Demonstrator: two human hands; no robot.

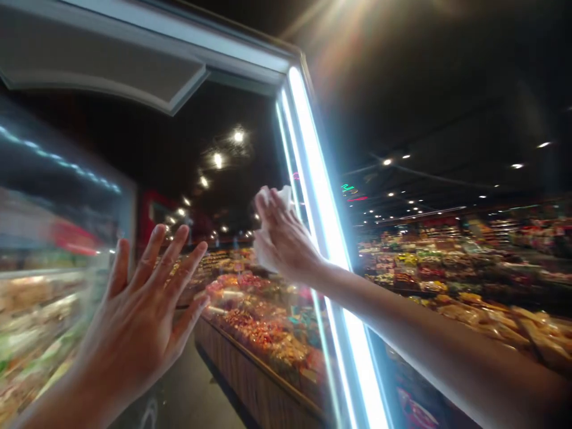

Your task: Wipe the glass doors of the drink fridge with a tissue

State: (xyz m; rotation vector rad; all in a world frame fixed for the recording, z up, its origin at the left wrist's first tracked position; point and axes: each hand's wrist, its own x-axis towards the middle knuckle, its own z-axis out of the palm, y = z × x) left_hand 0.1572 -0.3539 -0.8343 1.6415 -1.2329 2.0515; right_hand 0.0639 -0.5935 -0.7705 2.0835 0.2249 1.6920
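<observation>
My left hand [145,310] is spread flat with fingers apart, pressed against the glass door [232,196] of a lit cabinet. My right hand [283,238] reaches across near the door's bright edge strip [319,196] and presses a white cloth [266,247] against the glass, fingers laid over it. The cloth shows above and below the hand.
Behind the glass, long wooden bins of wrapped sweets [268,333] run down a store aisle. Shelves of packaged goods [447,262] stand at the right. A blurred chilled case [40,298] is at the left. The door's frame [147,36] crosses the top.
</observation>
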